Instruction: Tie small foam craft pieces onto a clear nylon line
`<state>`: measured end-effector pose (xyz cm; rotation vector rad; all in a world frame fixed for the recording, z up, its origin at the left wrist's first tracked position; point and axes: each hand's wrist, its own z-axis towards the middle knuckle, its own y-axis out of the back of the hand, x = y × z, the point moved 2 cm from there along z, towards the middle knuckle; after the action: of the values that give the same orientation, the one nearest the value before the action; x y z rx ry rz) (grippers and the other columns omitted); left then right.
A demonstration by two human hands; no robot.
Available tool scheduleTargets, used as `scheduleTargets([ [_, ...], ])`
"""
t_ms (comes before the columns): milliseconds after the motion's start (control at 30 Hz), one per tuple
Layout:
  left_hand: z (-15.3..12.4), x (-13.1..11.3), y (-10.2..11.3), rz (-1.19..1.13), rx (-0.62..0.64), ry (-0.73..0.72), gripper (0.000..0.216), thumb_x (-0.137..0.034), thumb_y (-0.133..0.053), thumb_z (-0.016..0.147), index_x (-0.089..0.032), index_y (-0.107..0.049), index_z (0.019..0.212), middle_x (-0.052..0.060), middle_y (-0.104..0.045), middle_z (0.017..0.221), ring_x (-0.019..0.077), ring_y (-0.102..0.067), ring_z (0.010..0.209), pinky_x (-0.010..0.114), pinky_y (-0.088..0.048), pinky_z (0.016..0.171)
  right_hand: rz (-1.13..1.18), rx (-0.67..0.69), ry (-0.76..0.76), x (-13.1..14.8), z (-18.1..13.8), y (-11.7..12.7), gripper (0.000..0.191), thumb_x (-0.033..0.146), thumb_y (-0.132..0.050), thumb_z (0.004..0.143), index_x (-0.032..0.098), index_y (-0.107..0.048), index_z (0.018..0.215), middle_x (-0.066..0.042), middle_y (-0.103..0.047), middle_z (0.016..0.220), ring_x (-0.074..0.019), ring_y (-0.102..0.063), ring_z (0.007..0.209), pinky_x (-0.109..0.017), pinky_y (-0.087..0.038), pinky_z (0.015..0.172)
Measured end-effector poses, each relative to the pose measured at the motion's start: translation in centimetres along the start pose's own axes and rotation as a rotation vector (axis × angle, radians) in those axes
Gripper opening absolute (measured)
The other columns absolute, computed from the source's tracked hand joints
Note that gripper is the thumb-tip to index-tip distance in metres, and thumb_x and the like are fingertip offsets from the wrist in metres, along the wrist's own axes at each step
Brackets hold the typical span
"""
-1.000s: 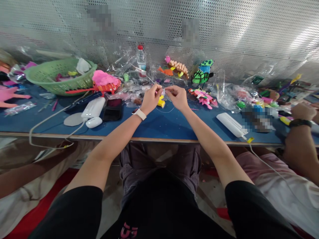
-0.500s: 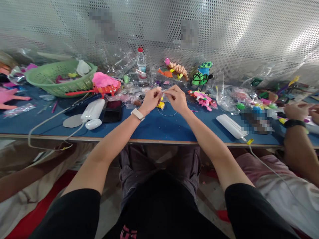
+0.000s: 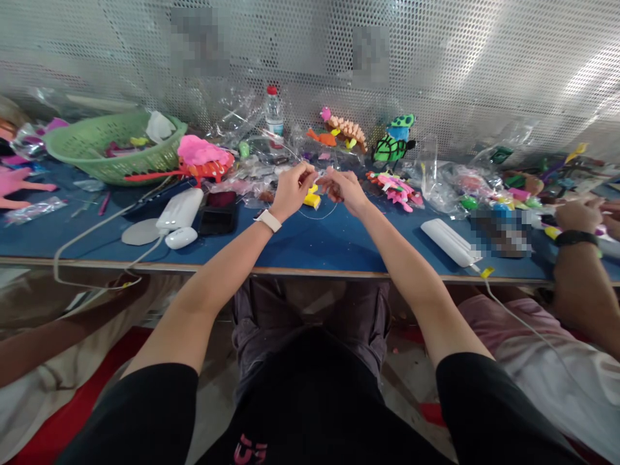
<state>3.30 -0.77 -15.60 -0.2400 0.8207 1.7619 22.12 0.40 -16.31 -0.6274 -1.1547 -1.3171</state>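
Observation:
Close together above the blue table, my left hand (image 3: 292, 191) and my right hand (image 3: 345, 190) meet at the fingertips. A thin pale strand (image 3: 320, 217), thread or fine wire, hangs in a loop below them. My left thumb and fingers are pinched; one end of the loop runs up to them. The fingers of my right hand are curled at the loop's other end, a little blurred. Anything smaller between the fingertips is hidden. A small yellow piece (image 3: 312, 199) shows just behind and between the hands.
Behind the hands lie plastic bags and a bottle (image 3: 274, 119). A green basket (image 3: 116, 161), a pink-and-red toy (image 3: 206, 158), a phone (image 3: 217, 213) and a power bank (image 3: 180, 210) are leftward. Colourful toys (image 3: 397, 190) and another power bank (image 3: 448, 242) sit rightward, near a co-worker's hand (image 3: 578, 213).
My right hand has turned and its fingers have loosened from a tight pinch. The strand's loop has shifted slightly left. My left hand has barely moved.

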Motion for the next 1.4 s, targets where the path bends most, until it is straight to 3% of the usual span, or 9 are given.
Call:
scheduleTargets([
  [167,0.1,-0.3,-0.1,-0.032,0.054,0.015,0.056,-0.076,-0.054,0.110,-0.025,-0.060,0.090,0.004,-0.069,0.075,0.0195,-0.068,0.073,0.033,-0.054,0.074,0.049,0.074,-0.030,0.2,-0.2,0.5,0.069,0.092,-0.080,0.079,0.023,-0.075,0.081,0.006,-0.050,0.058,-0.0079,-0.030,0.047,-0.028,-0.024,0.040],
  [367,0.1,-0.5,-0.3,-0.104,0.099,0.051,0.051,-0.067,-0.055,0.113,-0.025,-0.053,0.085,0.003,-0.069,0.075,0.0167,-0.065,0.068,0.031,-0.053,0.070,0.005,0.076,0.020,0.7,-0.3,0.9,0.066,0.088,-0.085,0.076,0.023,-0.076,0.076,0.009,-0.040,0.052,-0.0087,-0.030,0.049,-0.027,-0.023,0.044],
  [533,0.0,-0.3,-0.4,-0.099,0.079,0.046,0.055,-0.072,-0.055,0.111,-0.025,-0.050,0.083,0.002,-0.065,0.072,0.0180,-0.065,0.070,0.032,-0.053,0.068,-0.110,0.011,0.109,1.0,-0.2,0.9,0.060,0.080,-0.088,0.079,0.022,-0.074,0.070,0.004,-0.054,0.057,-0.0113,-0.044,0.057,-0.029,-0.038,0.052],
  [633,0.1,0.2,-0.5,-0.144,0.094,0.091,0.058,-0.075,-0.058,0.110,-0.026,-0.047,0.080,0.000,-0.062,0.068,0.0155,-0.059,0.060,0.031,-0.050,0.060,-0.233,-0.022,0.172,0.9,-0.3,1.0,0.045,0.065,-0.090,0.083,0.022,-0.077,0.076,0.004,-0.054,0.059,-0.0118,-0.041,0.057,-0.031,-0.041,0.057],
  [867,0.2,1.6,-1.1,-0.430,0.150,0.336,0.050,-0.054,-0.067,0.112,-0.024,-0.050,0.076,-0.002,-0.055,0.067,0.0090,-0.045,0.050,0.026,-0.042,0.048,-0.485,-0.098,0.346,1.4,-0.8,1.2,0.012,0.034,-0.083,0.092,0.027,-0.080,0.083,0.000,-0.065,0.071,-0.0193,-0.059,0.072,-0.039,-0.054,0.081],
  [933,0.2,1.6,-1.1,-0.442,0.139,0.327,0.049,-0.055,-0.067,0.112,-0.024,-0.050,0.077,-0.003,-0.054,0.066,0.0094,-0.045,0.050,0.027,-0.042,0.048,-0.446,-0.107,0.315,1.3,-0.8,1.0,0.017,0.039,-0.086,0.092,0.026,-0.080,0.083,0.000,-0.067,0.071,-0.0189,-0.060,0.069,-0.038,-0.054,0.077],
  [1133,0.3,0.5,-0.5,-0.261,0.040,0.039,0.062,-0.082,-0.061,0.105,-0.025,-0.051,0.082,-0.001,-0.055,0.067,0.0132,-0.054,0.059,0.029,-0.044,0.058,-0.091,0.038,0.000,1.1,-0.8,0.4,0.051,0.062,-0.090,0.088,0.023,-0.067,0.065,0.003,-0.059,0.053,-0.0120,-0.053,0.046,-0.028,-0.045,0.047],
  [1267,0.2,0.1,-0.5,-0.144,0.013,-0.010,0.064,-0.083,-0.055,0.107,-0.024,-0.051,0.081,-0.001,-0.055,0.067,0.0138,-0.052,0.060,0.029,-0.042,0.061,0.146,0.092,-0.163,1.4,-0.9,0.5,0.050,0.064,-0.091,0.087,0.020,-0.075,0.070,0.000,-0.068,0.059,-0.0115,-0.062,0.054,-0.025,-0.053,0.055],
  [1400,0.0,-0.1,-0.6,-0.141,0.045,-0.026,0.051,-0.068,-0.060,0.111,-0.024,-0.055,0.085,0.000,-0.058,0.069,0.0158,-0.059,0.065,0.029,-0.046,0.066,0.227,0.094,-0.242,1.3,-0.7,0.6,0.048,0.063,-0.091,0.090,0.019,-0.080,0.076,-0.001,-0.071,0.064,-0.0103,-0.064,0.059,-0.023,-0.057,0.063],
])
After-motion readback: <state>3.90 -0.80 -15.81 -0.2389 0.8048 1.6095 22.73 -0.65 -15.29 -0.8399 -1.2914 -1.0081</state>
